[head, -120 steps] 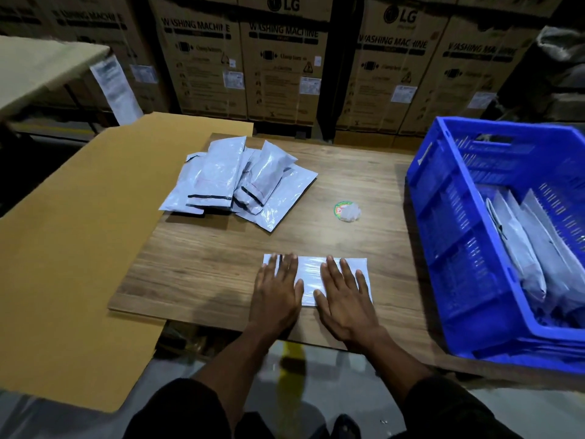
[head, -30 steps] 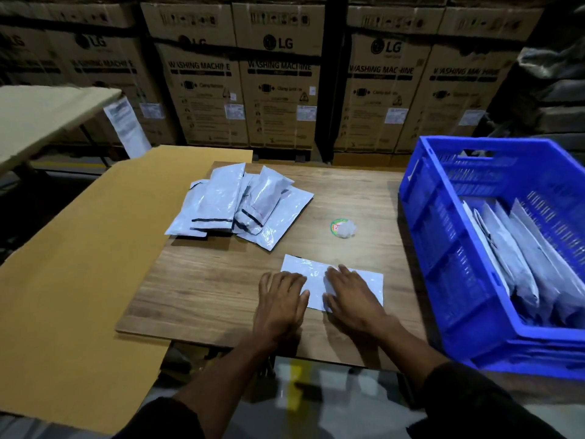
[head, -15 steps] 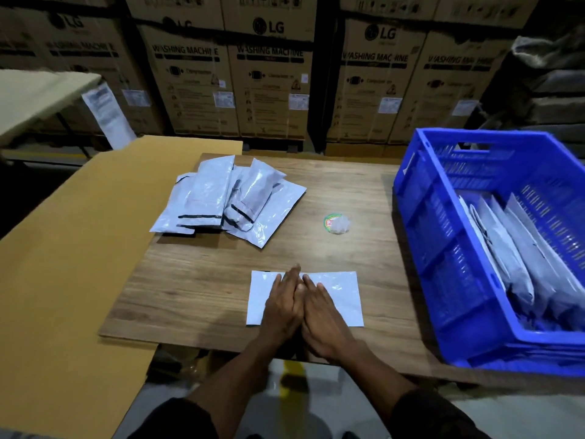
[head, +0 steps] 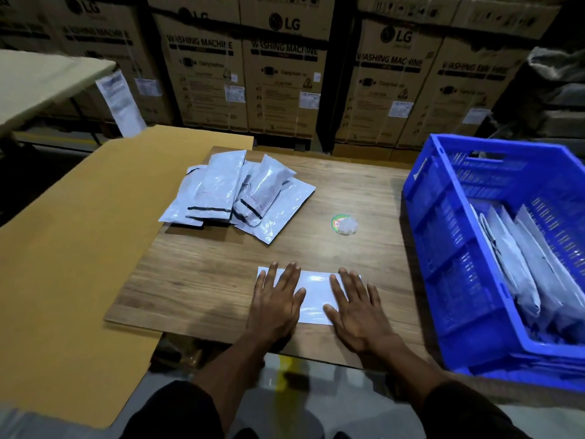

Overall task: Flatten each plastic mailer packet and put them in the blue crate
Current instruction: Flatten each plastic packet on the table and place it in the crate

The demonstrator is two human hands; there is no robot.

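Observation:
A white plastic mailer packet (head: 314,293) lies flat near the front edge of the wooden table (head: 196,280). My left hand (head: 277,301) presses on its left end with straight, spread fingers. My right hand (head: 356,307) presses flat on its right end. A pile of several grey-white mailer packets (head: 235,194) lies at the back left of the table. The blue crate (head: 443,248) stands at the right and holds several packets (head: 525,264) leaning on edge.
A small round green sticker with a crumpled bit of clear plastic (head: 344,224) lies mid-table. A large tan cardboard sheet (head: 72,248) covers the left side. Stacked LG washing machine cartons (head: 285,74) stand behind the table.
Half a second ago my hands were together at the middle of the packet. They have slid apart to its left and right ends, pressing it flat.

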